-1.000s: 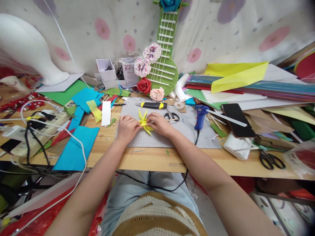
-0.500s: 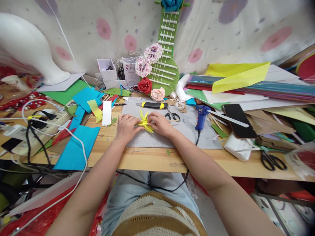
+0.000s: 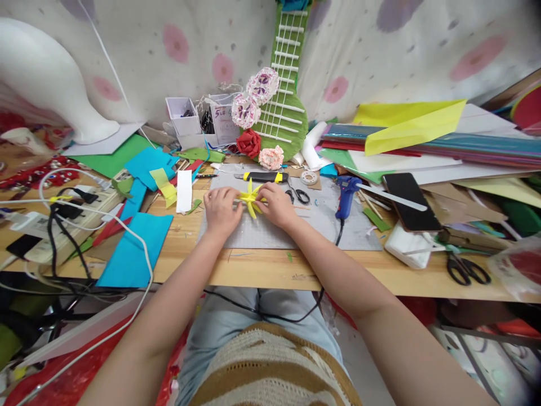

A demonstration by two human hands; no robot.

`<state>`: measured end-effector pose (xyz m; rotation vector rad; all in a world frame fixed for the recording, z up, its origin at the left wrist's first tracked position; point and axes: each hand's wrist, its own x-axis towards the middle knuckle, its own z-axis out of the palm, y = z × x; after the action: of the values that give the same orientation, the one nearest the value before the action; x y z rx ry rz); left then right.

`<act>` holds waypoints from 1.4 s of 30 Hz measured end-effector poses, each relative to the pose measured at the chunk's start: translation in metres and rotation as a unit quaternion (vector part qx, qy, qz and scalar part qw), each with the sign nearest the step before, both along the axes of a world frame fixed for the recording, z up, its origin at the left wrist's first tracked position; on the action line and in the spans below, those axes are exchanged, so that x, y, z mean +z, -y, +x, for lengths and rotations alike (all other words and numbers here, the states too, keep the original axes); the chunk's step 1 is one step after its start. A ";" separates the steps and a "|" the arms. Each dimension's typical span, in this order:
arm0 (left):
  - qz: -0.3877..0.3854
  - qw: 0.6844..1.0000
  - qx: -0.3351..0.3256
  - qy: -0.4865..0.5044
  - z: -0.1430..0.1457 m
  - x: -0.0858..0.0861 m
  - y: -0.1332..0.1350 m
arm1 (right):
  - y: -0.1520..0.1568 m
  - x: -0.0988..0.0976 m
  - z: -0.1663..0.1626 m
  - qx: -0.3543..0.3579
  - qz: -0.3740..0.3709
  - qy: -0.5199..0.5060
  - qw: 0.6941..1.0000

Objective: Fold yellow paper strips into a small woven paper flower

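A person pinches a yellow petalled piece [image 3: 250, 197] over a grey cutting mat [image 3: 274, 241], the left hand [image 3: 221, 211] closed on its left side and the right hand [image 3: 276, 205] on its right. Held between the two sets of fingertips, the piece looks light, thin and easily creased, likely best gripped near its centre, where the petals meet, rather than by the slender tips.

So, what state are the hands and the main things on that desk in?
Yellow petal piece: petals spread outward, held.
Left hand: fingers closed on the petal piece.
Right hand: fingers closed on its other side.
Glue gun: lying down, cord attached.
Phone: face up, screen dark.
Utility knife: lying flat.
Green guitar: standing upright.
Scissors at far right: resting, blade opening unclear.
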<state>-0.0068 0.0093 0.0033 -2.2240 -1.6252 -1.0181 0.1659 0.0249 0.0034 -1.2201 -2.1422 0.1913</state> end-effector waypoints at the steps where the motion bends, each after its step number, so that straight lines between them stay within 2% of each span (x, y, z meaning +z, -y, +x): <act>1: 0.003 0.999 0.030 0.023 0.005 0.001 0.002 | 0.001 0.000 -0.002 -0.025 0.006 0.002 1.000; 3: -0.017 0.998 0.041 0.052 0.013 0.002 0.005 | 0.002 0.000 -0.006 -0.055 0.015 0.011 0.998; 5: -0.060 0.997 0.018 0.050 0.018 0.001 0.007 | 0.002 -0.001 -0.010 -0.073 0.022 0.023 0.997; 8: -0.089 0.995 0.026 0.042 0.022 -0.004 0.007 | 0.002 -0.003 -0.014 -0.073 0.031 0.034 0.996; 13: -0.088 0.994 0.062 -0.003 0.020 -0.008 0.003 | 0.003 -0.003 -0.015 -0.076 0.024 0.012 0.997; 26: -0.065 0.996 0.029 -0.062 0.021 -0.008 0.004 | 0.003 -0.003 -0.014 -0.107 -0.048 -0.100 0.988; 31: -0.094 0.995 0.026 -0.026 0.016 -0.009 0.004 | 0.003 -0.002 -0.012 -0.079 -0.050 -0.085 0.992; 34: -0.107 0.992 -0.012 0.065 0.009 -0.009 0.001 | 0.003 -0.001 -0.010 -0.070 -0.042 -0.059 0.995; 37: -0.079 0.985 -0.027 0.153 0.001 -0.007 -0.003 | 0.003 0.000 -0.009 -0.066 -0.041 -0.031 0.996; 42: -0.038 0.995 -0.032 0.081 -0.005 -0.005 -0.010 | 0.001 -0.003 -0.006 -0.035 -0.039 -0.015 0.999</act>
<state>-0.0120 0.0193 -0.0020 -2.3092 -1.6954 -1.2008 0.1604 0.0240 0.0008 -1.3258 -2.0799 0.2623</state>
